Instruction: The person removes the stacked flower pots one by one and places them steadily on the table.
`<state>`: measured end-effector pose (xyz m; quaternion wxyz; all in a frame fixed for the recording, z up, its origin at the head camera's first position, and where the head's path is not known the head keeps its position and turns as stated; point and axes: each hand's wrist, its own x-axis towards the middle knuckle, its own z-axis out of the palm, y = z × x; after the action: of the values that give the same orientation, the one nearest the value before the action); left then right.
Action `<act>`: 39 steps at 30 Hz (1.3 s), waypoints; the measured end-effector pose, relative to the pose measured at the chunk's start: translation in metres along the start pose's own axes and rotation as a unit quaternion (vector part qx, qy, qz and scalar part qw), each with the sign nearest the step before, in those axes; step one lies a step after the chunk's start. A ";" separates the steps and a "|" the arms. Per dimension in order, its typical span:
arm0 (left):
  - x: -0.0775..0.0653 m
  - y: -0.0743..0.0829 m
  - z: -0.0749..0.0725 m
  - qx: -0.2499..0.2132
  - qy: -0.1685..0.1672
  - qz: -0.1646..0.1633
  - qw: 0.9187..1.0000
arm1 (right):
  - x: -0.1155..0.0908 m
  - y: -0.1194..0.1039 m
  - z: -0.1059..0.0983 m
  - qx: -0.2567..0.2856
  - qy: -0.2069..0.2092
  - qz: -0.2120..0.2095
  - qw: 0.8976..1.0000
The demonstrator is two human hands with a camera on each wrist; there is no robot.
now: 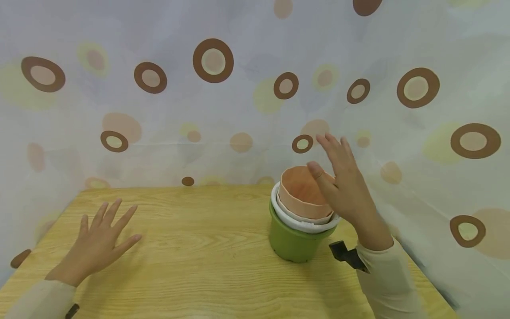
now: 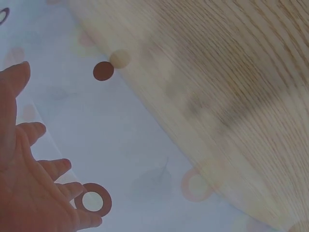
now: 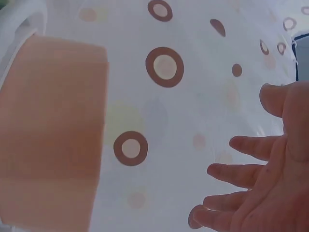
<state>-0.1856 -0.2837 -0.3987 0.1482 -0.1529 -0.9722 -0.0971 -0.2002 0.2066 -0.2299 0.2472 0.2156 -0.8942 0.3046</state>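
Observation:
Several round pots stand nested in one stack on the right half of the table. Outermost is a green pot (image 1: 296, 245), with a white pot (image 1: 307, 227) inside it and an orange pot (image 1: 296, 181) on top, its mouth facing up. My right hand (image 1: 344, 188) hovers at the stack's right side with fingers spread, overlapping the orange rim in the head view. In the right wrist view a gap shows between that hand and the orange pot's wall (image 3: 53, 130). Over the left side of the table, my left hand (image 1: 99, 243) has its fingers spread and holds nothing.
The wood-grain table (image 1: 191, 266) runs back to a pale sheet (image 1: 223, 106) printed with brown rings and coloured dots. More of this sheet hangs along the left and right sides. A black strap piece (image 1: 346, 254) sticks out at the right wrist.

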 end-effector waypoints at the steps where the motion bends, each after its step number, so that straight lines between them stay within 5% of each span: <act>1: 0.001 0.000 0.000 0.001 0.000 0.000 1.000 | 0.000 0.004 -0.003 -0.002 0.009 0.003 1.000; 10: 0.000 -0.001 0.004 0.011 0.023 0.004 1.000 | -0.010 0.045 -0.014 -0.010 0.072 0.012 0.997; 21: -0.002 -0.001 0.006 0.016 0.042 0.014 0.999 | -0.028 0.091 -0.004 0.027 0.089 0.107 0.990; 29: -0.003 0.000 0.008 0.007 0.032 0.018 0.999 | -0.038 0.127 0.013 0.088 0.015 0.166 0.982; 39: 0.000 0.007 0.008 0.004 0.047 0.030 0.998 | -0.045 0.155 0.031 0.187 -0.085 0.255 0.945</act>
<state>-0.1851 -0.2754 -0.4053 0.1972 -0.1768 -0.9595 -0.0959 -0.2579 0.3093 -0.3448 0.0398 0.0482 -0.8641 0.4994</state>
